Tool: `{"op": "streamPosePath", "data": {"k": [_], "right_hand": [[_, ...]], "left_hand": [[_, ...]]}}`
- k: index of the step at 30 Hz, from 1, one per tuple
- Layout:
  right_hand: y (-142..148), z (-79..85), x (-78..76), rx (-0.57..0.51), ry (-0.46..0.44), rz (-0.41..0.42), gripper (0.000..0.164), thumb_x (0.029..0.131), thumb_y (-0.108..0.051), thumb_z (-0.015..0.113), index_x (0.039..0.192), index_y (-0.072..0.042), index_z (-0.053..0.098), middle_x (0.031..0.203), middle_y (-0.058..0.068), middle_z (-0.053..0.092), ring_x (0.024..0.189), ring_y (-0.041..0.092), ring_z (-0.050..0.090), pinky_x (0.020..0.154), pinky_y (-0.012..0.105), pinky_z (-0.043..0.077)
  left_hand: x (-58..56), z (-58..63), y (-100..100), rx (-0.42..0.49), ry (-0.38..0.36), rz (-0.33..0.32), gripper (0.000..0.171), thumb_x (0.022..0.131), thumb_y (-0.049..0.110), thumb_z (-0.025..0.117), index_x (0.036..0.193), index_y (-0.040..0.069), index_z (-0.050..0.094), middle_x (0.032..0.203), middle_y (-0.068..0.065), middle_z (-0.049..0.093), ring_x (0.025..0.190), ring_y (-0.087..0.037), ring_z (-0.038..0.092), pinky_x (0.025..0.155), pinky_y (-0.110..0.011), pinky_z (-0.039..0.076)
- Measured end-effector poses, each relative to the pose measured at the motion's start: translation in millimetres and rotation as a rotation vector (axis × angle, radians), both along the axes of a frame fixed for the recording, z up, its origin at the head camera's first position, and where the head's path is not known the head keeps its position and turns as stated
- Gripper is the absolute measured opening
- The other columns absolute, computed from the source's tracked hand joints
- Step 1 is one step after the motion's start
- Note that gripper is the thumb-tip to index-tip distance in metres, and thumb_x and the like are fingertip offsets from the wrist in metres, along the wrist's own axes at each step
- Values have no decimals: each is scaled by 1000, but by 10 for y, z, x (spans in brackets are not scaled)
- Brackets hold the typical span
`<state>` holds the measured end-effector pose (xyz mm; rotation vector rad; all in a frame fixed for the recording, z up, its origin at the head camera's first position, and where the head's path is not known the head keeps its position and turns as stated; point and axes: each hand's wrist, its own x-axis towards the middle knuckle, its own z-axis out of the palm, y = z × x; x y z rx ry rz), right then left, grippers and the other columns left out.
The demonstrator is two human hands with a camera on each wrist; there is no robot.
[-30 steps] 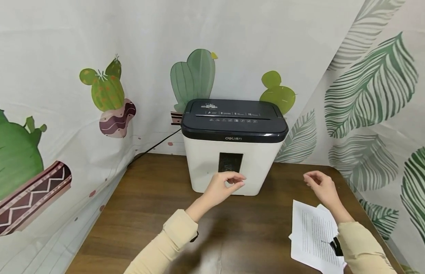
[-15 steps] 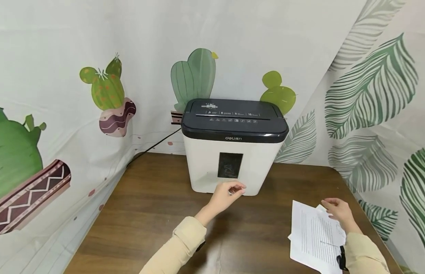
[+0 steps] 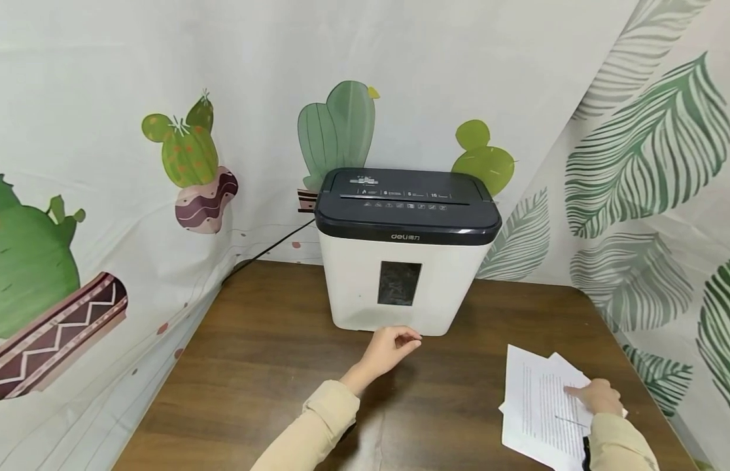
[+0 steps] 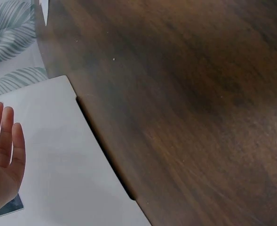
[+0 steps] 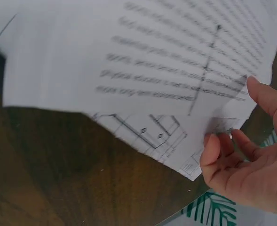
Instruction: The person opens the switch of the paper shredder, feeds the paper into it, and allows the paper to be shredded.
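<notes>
A paper shredder (image 3: pixel 353 281) with a dark top, a feed slot and a small front window (image 3: pixel 399 283) stands at the back of the wooden table. Just before its lower front hovers my left hand (image 3: pixel 390 348), fingers loosely bent and holding nothing. To the right lies a small stack of printed paper sheets (image 3: pixel 532 405), askew on each other. My right hand (image 3: pixel 600 396) is at the stack's right edge. In the right wrist view its thumb (image 5: pixel 265 96) reaches over the sheets (image 5: pixel 53 70), apart from the bent fingers (image 5: pixel 213 150) beside their edge.
A black cord (image 3: pixel 267 248) runs left from the shredder to the table edge. Behind hangs a white cloth (image 3: pixel 253 78) printed with cacti and leaves. Brown wooden tabletop (image 3: pixel 224 379) extends in front of and left of the shredder.
My right hand has come down and toward me, from beyond the sheets to their right edge. The left hand has sunk lower from in front of the shredder's window.
</notes>
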<state>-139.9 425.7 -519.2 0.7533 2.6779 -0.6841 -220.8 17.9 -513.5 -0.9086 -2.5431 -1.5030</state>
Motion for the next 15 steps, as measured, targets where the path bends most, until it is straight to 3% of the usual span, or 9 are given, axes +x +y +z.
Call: {"op": "streamPosePath", "data": {"k": [3,10,15], "right_hand": [[-12,-36,14,25,-33,-46,81,83,-31,62,113,33,23,113,54,32,112,65,34,94,64,34],[-15,-37,22,38,-31,-20,74,81,-29,65,111,31,36,115,50,40,107,63,41,89,59,41],[-32,-3,16,14,-35,-45,74,81,-25,65,112,33,30,115,51,37,109,62,41,94,58,41]], "left_hand": [[16,-24,16,-25,-13,2,13,90,19,65,96,12,72,87,0,73,67,2,56,64,-14,47],[39,-44,38,-52,-40,-1,14,89,20,66,96,10,72,87,0,73,71,0,56,66,-14,46],[42,-48,49,-69,-47,-7,14,89,21,66,95,10,73,86,0,73,70,1,56,66,-14,46]]}}
